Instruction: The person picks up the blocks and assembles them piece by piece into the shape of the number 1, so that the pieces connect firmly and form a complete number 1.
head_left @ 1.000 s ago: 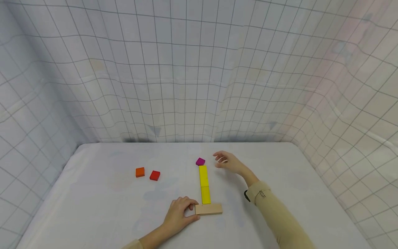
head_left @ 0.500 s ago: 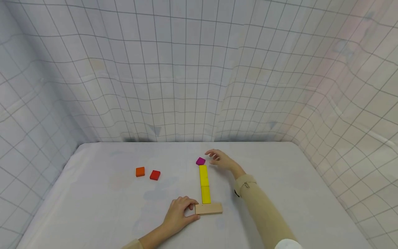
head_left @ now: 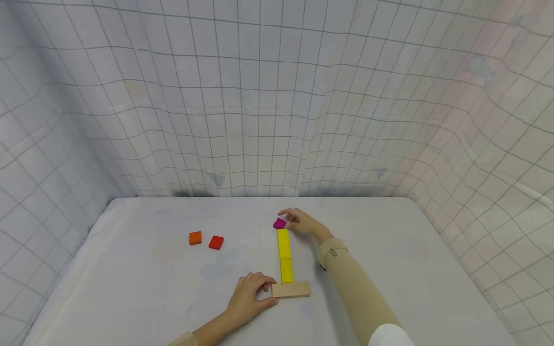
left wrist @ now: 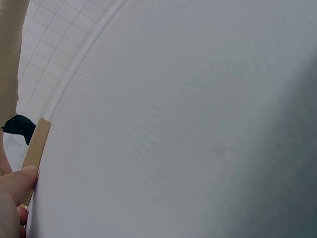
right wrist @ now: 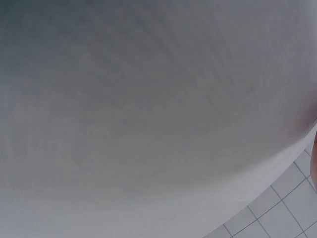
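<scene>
In the head view my left hand grips the left end of a plain wooden block, thumb on the near side and fingers on the far side. The left wrist view shows my thumb pressed along that block. Two yellow blocks lie end to end in a line running away from the wooden one. Beyond their far end sits a small magenta block. My right hand hovers just to its right, thumb near its side and loosely bent fingers reaching over behind it. Only a sliver of that hand shows in the right wrist view.
An orange block and a red block lie to the left on the white-covered table. A grid-patterned curtain hangs behind the table and along both sides.
My right hand has moved left, from well right of the magenta block to right beside it. The left hand and the blocks have stayed in place.
</scene>
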`<state>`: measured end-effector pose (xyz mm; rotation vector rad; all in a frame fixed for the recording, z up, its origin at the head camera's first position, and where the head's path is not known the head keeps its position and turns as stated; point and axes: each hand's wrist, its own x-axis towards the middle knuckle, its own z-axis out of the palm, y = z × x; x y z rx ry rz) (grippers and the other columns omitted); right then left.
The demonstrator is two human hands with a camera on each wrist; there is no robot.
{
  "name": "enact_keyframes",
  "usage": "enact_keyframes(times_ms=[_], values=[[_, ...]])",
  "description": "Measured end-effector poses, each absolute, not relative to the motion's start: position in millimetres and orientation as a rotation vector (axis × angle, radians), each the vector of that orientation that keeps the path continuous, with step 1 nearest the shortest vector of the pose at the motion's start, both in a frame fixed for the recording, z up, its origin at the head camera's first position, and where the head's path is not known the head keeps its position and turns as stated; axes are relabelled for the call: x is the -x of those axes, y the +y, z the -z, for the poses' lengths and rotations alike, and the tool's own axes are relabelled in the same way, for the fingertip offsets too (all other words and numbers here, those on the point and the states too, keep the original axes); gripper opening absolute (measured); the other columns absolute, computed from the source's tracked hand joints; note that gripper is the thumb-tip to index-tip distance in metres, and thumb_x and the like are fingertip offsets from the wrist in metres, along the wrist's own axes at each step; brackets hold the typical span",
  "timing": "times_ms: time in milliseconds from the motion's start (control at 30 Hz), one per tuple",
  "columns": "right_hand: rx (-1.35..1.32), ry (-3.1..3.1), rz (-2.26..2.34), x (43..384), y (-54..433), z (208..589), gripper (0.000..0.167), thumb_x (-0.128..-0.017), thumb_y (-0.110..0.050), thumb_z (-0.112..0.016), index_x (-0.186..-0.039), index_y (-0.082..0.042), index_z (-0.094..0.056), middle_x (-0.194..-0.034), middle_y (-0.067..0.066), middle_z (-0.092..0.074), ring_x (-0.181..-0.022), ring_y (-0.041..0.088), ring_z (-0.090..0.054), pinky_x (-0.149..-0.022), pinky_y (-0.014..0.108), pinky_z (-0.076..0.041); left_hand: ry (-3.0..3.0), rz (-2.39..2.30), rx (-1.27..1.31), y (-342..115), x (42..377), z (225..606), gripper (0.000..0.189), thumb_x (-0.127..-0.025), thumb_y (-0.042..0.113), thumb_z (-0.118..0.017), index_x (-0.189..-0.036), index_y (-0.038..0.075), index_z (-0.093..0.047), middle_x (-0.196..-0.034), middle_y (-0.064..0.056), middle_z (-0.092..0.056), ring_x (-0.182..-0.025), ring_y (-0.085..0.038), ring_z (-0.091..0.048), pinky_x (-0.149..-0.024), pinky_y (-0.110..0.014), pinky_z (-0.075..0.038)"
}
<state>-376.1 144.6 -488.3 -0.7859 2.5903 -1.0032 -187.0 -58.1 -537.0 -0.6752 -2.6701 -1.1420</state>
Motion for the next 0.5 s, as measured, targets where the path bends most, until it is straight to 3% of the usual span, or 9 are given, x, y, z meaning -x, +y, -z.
enact_keyframes(times_ms=[500], values=[[0.866,2.600,0.884,377.8,142.8,490.2,0.034,-0.094,-0.007,-0.048,-0.128,-0.012,-0.049,-0.113,0.016,-0.047,-0.100,0.027,-0.048,-0.090,0.039,-0.039,-2.684,1.147,0.682,-58.1,186.9,534.7,0.030,-0.073,0.039,-0.074,-0.094,0.021,-0.062,-0.074,0.017,-0.043,-0.072,-0.001,-0.036,-0.066,-0.023,-0.026]])
